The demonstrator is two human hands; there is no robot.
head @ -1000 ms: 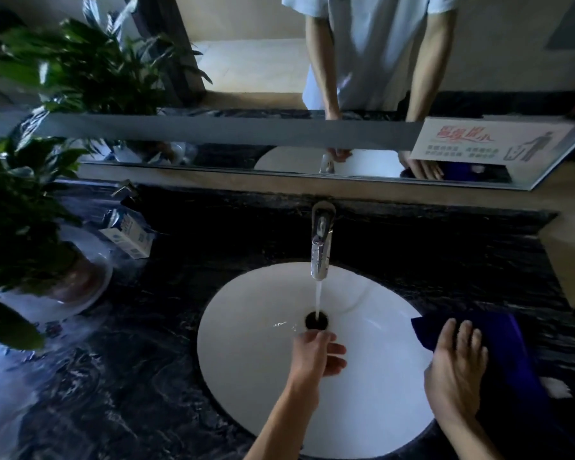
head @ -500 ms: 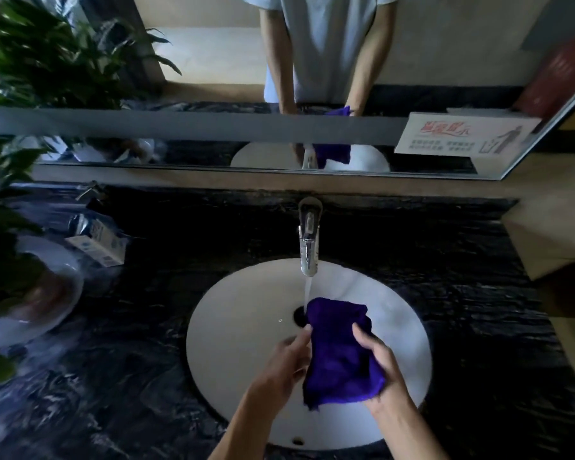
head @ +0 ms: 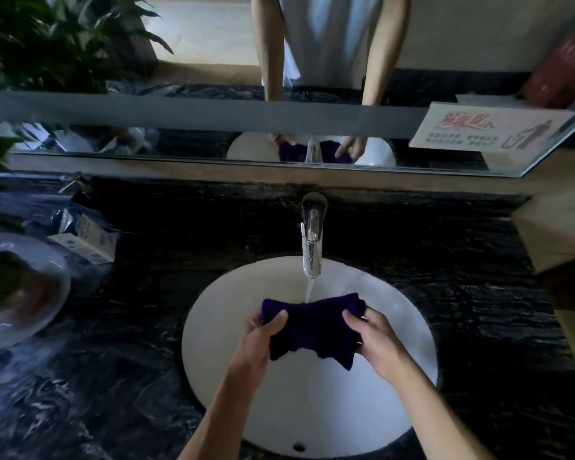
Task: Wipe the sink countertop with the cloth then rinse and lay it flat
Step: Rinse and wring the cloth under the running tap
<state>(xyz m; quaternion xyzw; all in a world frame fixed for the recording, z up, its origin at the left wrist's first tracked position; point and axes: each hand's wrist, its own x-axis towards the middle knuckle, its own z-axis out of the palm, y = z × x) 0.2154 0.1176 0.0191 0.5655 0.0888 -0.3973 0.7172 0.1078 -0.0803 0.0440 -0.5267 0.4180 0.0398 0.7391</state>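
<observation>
A dark purple cloth [head: 312,327] is stretched between both hands over the white sink basin [head: 233,386]. My left hand [head: 263,330] grips its left end, and my right hand [head: 372,336] grips its right end. Water runs from the chrome tap [head: 312,240] onto the top edge of the cloth. The cloth hangs bunched in the middle, with its lower edge drooping into the basin. The black marble countertop [head: 146,327] surrounds the sink and looks wet on the left.
A potted plant in a clear dish [head: 20,293] stands at the left, with a small carton [head: 87,234] behind it. A mirror [head: 213,61] runs along the back wall, with a sign [head: 492,131] at its right. A beige ledge [head: 558,234] sits at the far right.
My right hand lifted the cloth off the right countertop and brought it over the basin. Both hands took hold of it and now spread it sideways under the running water.
</observation>
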